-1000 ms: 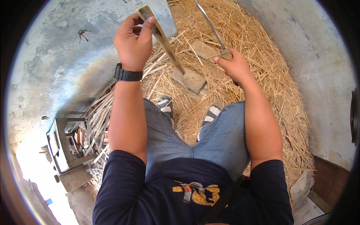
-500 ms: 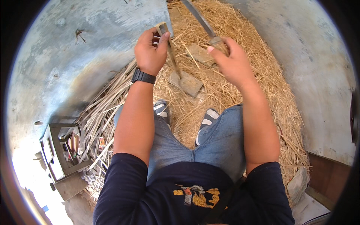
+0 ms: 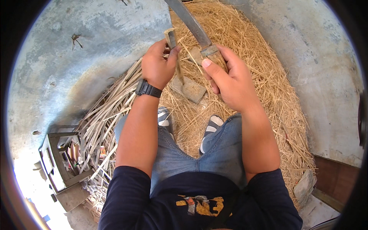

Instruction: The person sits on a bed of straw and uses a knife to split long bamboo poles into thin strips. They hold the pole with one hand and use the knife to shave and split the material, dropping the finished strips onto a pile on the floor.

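Observation:
My left hand (image 3: 159, 65), with a black watch on the wrist, is closed around a split bamboo piece (image 3: 171, 38). The bamboo stands nearly upright, its hollow end on top and its lower end at a flat stone (image 3: 194, 92) on the floor. In my right hand (image 3: 232, 76) is the wooden handle of a machete (image 3: 190, 23). Its long dark blade slants up and to the left, past the bamboo's top; whether they touch I cannot tell. A thin pale strip shows between the two hands.
Straw and shavings (image 3: 264, 76) cover the floor around my feet. Long split strips (image 3: 109, 99) are heaped at the left, beside a dark-framed box (image 3: 63, 157) with small items in it. Grey walls (image 3: 92, 42) rise on both sides. A pale stone (image 3: 305, 186) lies at the lower right.
My right hand has moved left and down, bringing the machete blade closer to the bamboo. My left hand has shifted slightly right and down, with the bamboo still in it.

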Demonstrator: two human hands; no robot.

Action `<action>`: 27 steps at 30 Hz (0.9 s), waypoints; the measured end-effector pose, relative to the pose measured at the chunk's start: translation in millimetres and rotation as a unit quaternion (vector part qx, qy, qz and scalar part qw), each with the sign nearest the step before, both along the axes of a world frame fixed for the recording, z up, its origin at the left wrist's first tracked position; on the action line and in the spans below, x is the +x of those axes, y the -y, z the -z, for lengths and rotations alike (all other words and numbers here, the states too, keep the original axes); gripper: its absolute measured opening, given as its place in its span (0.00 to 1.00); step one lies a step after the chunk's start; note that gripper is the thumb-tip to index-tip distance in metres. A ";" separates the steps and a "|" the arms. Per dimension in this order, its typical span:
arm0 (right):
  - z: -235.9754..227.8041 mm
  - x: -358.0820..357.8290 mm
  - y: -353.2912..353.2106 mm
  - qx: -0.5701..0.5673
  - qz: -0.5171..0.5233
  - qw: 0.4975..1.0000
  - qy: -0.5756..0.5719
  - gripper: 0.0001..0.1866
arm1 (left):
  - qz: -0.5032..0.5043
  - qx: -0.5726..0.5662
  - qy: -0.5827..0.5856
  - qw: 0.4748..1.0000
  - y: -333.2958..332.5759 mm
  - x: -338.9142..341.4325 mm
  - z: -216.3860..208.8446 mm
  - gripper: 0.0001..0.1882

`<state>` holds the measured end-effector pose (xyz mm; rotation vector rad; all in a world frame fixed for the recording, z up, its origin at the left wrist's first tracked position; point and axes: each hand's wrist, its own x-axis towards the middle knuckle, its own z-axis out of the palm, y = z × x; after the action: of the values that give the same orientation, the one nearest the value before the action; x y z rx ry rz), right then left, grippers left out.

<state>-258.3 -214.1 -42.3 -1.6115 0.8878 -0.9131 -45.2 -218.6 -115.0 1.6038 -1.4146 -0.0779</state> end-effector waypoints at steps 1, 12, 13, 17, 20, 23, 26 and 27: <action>-0.9 0.0 -2.1 -0.004 0.002 1.000 0.000 0.25 | -0.004 -0.005 0.010 1.000 0.5 -0.3 0.3 0.15; 8.7 -2.3 -5.9 0.017 -0.023 0.997 -0.076 0.29 | -0.024 -0.046 0.042 0.998 3.9 -6.1 6.4 0.16; 8.3 -2.7 -5.9 0.017 -0.022 0.997 -0.077 0.29 | -0.020 -0.046 0.046 0.998 3.9 -6.5 7.3 0.16; 7.8 -0.8 -8.2 -0.001 -0.010 0.998 -0.056 0.28 | -0.026 -0.039 0.058 0.997 3.2 -2.5 13.6 0.15; 5.4 0.9 -11.0 0.002 0.005 1.000 -0.020 0.27 | -0.031 -0.028 0.063 0.997 3.3 -0.7 17.1 0.15; 5.4 0.6 -11.4 -0.014 0.010 1.000 -0.025 0.26 | -0.027 -0.017 0.058 0.998 1.1 -2.9 14.1 0.14; 7.0 1.4 -11.9 -0.033 0.015 0.996 -0.075 0.25 | -0.023 -0.022 0.051 0.998 -0.6 -5.2 9.4 0.13; 7.7 1.7 -12.2 -0.038 0.018 0.994 -0.097 0.25 | -0.023 -0.025 0.048 0.998 -1.0 -5.7 8.8 0.13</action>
<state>-256.5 -201.9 -50.0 -1.7761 1.0288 -0.8335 -50.9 -217.5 -123.8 1.6160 -1.4419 0.0621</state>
